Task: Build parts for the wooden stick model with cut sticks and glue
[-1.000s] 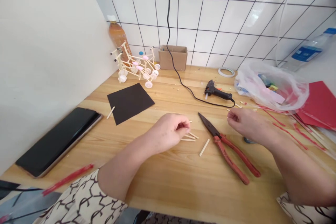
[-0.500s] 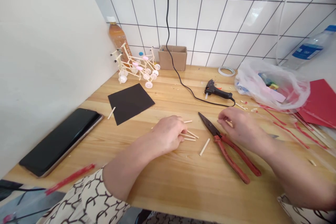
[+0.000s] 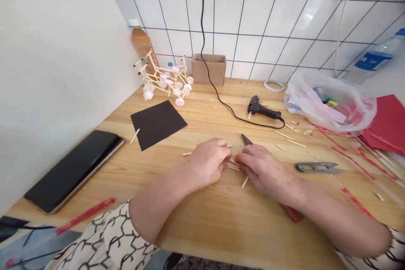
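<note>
Wooden sticks (image 3: 233,168), head view: several lying between left hand (image 3: 209,158) and right hand (image 3: 268,171). Left: fingers curled over sticks, partly closed; cannot tell whether any gripped. Right: fingers bent, tips near stick ends, palm over pliers (image 3: 247,139); hold hidden. Grey snips (image 3: 311,167) right of right hand; glue gun (image 3: 267,112) beyond it.

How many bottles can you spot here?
2: an amber-filled bottle at the back left, behind the stick model, and a clear, blue-labelled bottle at the far right, behind the plastic bag. Others could be hidden behind things.
</note>
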`<state>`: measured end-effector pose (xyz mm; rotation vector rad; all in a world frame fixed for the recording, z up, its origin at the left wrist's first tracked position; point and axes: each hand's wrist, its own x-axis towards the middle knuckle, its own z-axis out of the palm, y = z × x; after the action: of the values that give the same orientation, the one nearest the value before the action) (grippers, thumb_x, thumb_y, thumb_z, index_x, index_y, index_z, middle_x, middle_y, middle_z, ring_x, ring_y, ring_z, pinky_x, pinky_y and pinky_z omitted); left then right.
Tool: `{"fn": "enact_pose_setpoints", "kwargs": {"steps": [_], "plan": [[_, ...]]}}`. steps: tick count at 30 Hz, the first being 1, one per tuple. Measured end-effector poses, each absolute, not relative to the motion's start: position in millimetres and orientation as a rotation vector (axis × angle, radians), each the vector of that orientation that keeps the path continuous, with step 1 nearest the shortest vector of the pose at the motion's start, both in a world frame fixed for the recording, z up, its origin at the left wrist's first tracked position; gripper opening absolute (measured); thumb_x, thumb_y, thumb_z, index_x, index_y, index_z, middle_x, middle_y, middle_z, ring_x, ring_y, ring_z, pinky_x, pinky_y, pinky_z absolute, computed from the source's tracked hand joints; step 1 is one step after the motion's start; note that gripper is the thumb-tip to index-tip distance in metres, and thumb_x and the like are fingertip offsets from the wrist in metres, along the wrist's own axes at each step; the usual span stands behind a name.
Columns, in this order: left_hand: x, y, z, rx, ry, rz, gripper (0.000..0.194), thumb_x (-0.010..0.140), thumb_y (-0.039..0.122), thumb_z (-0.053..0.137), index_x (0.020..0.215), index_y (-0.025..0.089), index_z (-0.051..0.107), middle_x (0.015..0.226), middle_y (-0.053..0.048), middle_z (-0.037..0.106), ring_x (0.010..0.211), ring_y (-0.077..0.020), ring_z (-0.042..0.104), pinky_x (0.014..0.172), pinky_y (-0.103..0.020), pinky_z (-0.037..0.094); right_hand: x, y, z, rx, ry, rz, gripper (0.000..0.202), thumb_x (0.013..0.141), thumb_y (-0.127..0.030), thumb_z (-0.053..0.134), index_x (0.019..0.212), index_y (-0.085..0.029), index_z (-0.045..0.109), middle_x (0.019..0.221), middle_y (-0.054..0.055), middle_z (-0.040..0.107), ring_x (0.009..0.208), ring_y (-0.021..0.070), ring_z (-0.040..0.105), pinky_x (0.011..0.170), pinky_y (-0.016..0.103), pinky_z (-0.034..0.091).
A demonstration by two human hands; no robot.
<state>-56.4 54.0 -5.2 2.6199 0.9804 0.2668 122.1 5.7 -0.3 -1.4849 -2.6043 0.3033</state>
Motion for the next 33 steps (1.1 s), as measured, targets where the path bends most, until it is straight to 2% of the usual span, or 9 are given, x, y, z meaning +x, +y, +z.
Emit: {"fn": "enact_pose_setpoints", "kwargs": {"steps": [6, 13, 23, 30, 33], "plan": [[-55.5, 54.5, -3.9, 2.616, 0.964, 0.229, 0.009, 0.073, 0.012, 0.055, 0.077, 0.015, 0.063, 0.081, -0.005, 0.059, 0.083, -0.0191, 0.054, 0.071, -0.030, 0.044, 124.2, 7.3, 2.2, -1.454, -2.621, 0.370, 0.024, 0.082, -0.004, 0.043, 0.087, -0.014, 0.064, 0.078, 0.007, 0.055, 0.076, 0.0190, 0.048, 0.071, 0.032, 0.041], [-56.1, 54.7, -7.7, 2.585, 0.951, 0.236, 0.012, 0.076, 0.012, 0.053, 0.072, 0.016, 0.063, 0.079, -0.004, 0.060, 0.079, -0.0179, 0.054, 0.070, -0.029, 0.044, 132.3, 6.2, 7.9, -1.477, -2.644, 0.374, 0.019, 0.082, -0.007, 0.045, 0.082, -0.016, 0.062, 0.080, 0.006, 0.054, 0.078, 0.0190, 0.049, 0.072, 0.032, 0.040], [-53.7, 51.4, -11.4, 2.549, 0.995, 0.298, 0.010, 0.075, 0.014, 0.054, 0.068, 0.016, 0.061, 0.075, -0.003, 0.059, 0.074, -0.0166, 0.055, 0.064, -0.027, 0.042, 143.3, 9.5, 14.8, -1.526, -2.700, 0.358, 0.025, 0.077, 0.002, 0.043, 0.076, -0.017, 0.059, 0.081, 0.006, 0.056, 0.080, 0.0188, 0.051, 0.073, 0.030, 0.040], [-48.7, 49.3, -20.4, 2.506, 0.979, 0.381, 0.009, 0.075, 0.013, 0.054, 0.070, 0.016, 0.061, 0.077, -0.003, 0.059, 0.074, -0.0154, 0.056, 0.066, -0.025, 0.042, 165.4, 20.4, 9.6, -1.643, -2.695, 0.197, 0.023, 0.077, 0.000, 0.042, 0.067, -0.017, 0.054, 0.072, 0.005, 0.056, 0.071, 0.0183, 0.050, 0.065, 0.028, 0.038], [-47.0, 48.5, -19.4, 2.482, 0.988, 0.384, 0.009, 0.075, 0.013, 0.054, 0.071, 0.016, 0.061, 0.077, -0.003, 0.059, 0.075, -0.0152, 0.056, 0.067, -0.025, 0.043, 165.0, 20.4, 10.9, -1.614, -2.641, 0.249, 0.021, 0.078, -0.002, 0.043, 0.070, -0.017, 0.056, 0.075, 0.005, 0.056, 0.072, 0.0183, 0.051, 0.066, 0.029, 0.039]]}}
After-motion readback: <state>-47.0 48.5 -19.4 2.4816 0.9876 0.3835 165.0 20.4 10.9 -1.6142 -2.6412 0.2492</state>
